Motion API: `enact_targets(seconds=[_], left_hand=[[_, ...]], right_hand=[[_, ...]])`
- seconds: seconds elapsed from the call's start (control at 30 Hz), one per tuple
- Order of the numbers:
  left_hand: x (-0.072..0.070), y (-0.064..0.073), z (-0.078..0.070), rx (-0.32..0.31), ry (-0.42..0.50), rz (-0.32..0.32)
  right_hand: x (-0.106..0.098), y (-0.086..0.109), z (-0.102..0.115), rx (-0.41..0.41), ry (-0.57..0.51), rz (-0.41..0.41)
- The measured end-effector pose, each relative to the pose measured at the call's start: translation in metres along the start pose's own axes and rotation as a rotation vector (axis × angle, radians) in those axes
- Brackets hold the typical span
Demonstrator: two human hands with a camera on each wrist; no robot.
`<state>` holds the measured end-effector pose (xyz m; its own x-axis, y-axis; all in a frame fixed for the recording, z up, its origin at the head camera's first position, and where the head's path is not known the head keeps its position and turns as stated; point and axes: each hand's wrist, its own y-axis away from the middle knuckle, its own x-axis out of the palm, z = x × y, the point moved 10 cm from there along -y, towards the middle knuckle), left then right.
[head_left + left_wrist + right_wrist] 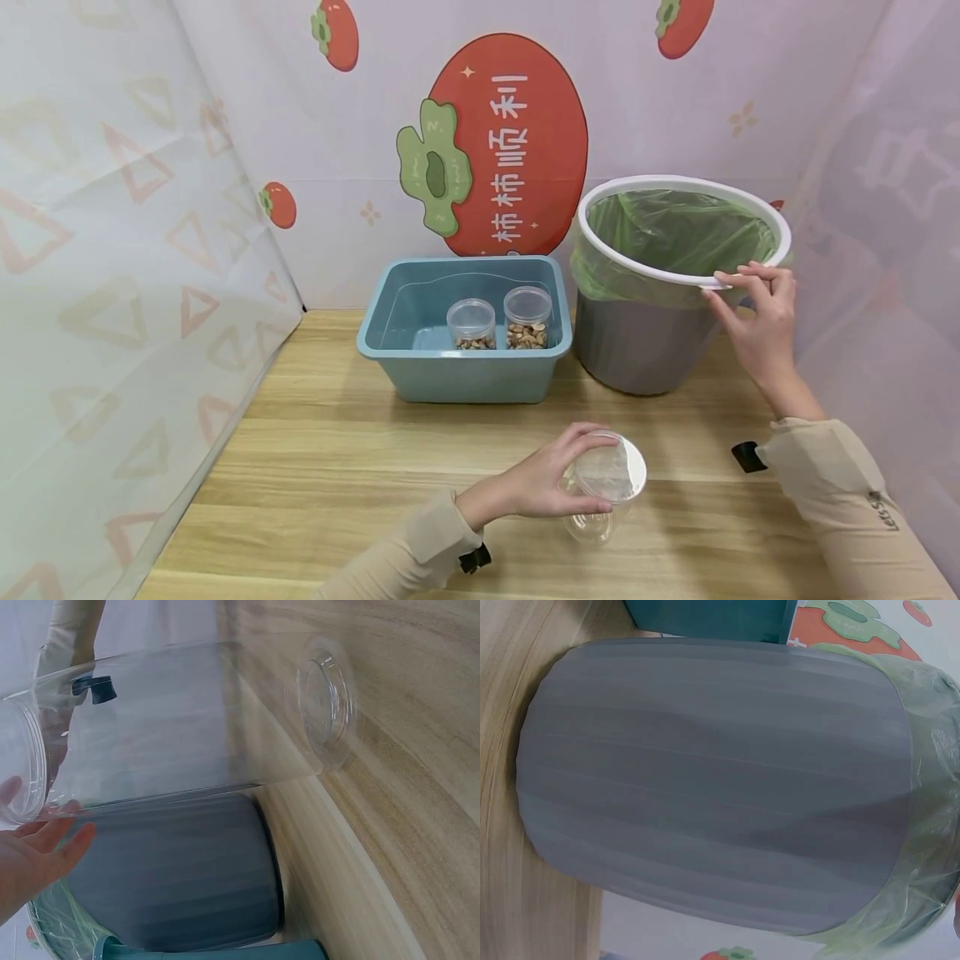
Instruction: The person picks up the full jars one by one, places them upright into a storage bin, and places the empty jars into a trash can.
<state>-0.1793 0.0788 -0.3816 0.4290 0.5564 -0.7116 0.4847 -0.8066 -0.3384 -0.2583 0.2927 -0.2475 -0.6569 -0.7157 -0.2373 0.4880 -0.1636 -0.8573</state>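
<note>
My left hand (536,482) grips a tall clear plastic jar (180,724) around its lid (618,473), thumb on the near side and fingers on the far side. The jar stands roughly upright over the table and nothing shows inside it; whether its base touches the wood I cannot tell. At the right, my right hand (765,321) pinches the white rim (654,271) of a grey trash can (712,787), with fingers over the edge and thumb below. A green plastic bag (675,229) lines the can.
A blue plastic basin (461,379) stands left of the trash can. Inside are two lidded clear jars of nuts, one jar (471,321) beside the other jar (527,317). All stand on a wooden table (322,467), with printed curtains (360,100) behind and at the sides.
</note>
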Motion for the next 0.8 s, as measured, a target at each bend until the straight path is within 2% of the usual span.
enact_targets(seconds=[0.23,0.43,0.67,0.8], left_hand=[[0.000,-0.001,0.001,0.004,0.000,-0.024],[-0.005,-0.003,0.002,0.011,0.049,-0.082],[-0.017,-0.004,0.004,0.025,0.054,-0.165],[-0.027,-0.005,0.004,0.060,0.030,-0.211]], right_hand=[[0.001,0.000,-0.005,-0.001,0.004,0.004],[0.000,0.000,-0.003,0.002,0.001,0.000],[0.000,-0.001,0.003,0.001,0.000,0.001],[0.001,-0.001,0.001,0.004,0.002,0.002]])
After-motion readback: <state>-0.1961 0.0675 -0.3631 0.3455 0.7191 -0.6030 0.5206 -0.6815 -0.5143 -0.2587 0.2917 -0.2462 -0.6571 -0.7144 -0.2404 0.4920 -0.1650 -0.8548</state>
